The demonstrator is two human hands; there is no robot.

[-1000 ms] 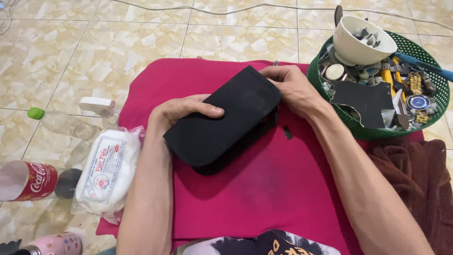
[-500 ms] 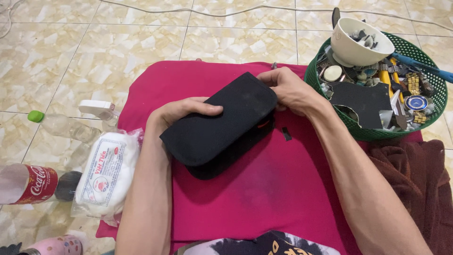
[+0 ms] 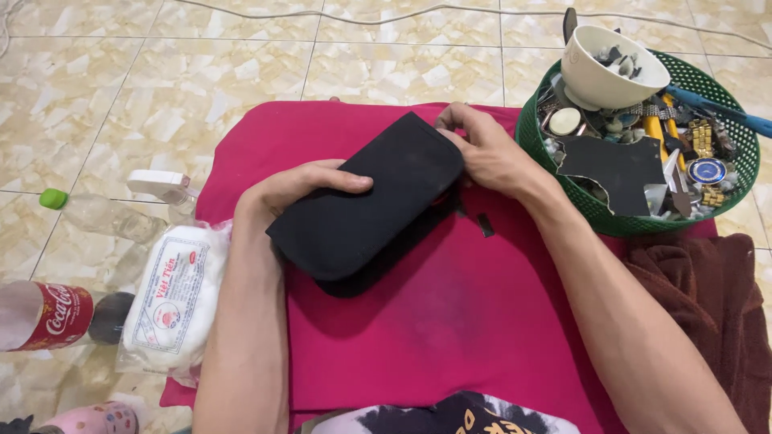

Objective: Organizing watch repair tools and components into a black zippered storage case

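A black zip case (image 3: 366, 209) lies at an angle on a magenta cloth (image 3: 450, 329) spread over the tiled floor. My left hand (image 3: 301, 186) rests on the case's near left edge, fingers curled over its top. At the case's far right corner my right hand (image 3: 482, 153) pinches the edge, seemingly at the zip. The case's lid sits slightly lifted over its lower half. A small dark scrap (image 3: 485, 225) lies on the cloth just right of the case.
A green round basket (image 3: 563, 189) at the right holds a white bowl (image 3: 607, 72), watch parts, tools and a black sheet. A bag of white cotton (image 3: 173, 293), a clear bottle (image 3: 100, 213), a red-labelled bottle (image 3: 48, 317) and a brown towel (image 3: 708, 305) surround the cloth.
The case has slid slightly toward the left under both hands; my right hand has followed along its far edge. Nothing else has moved.
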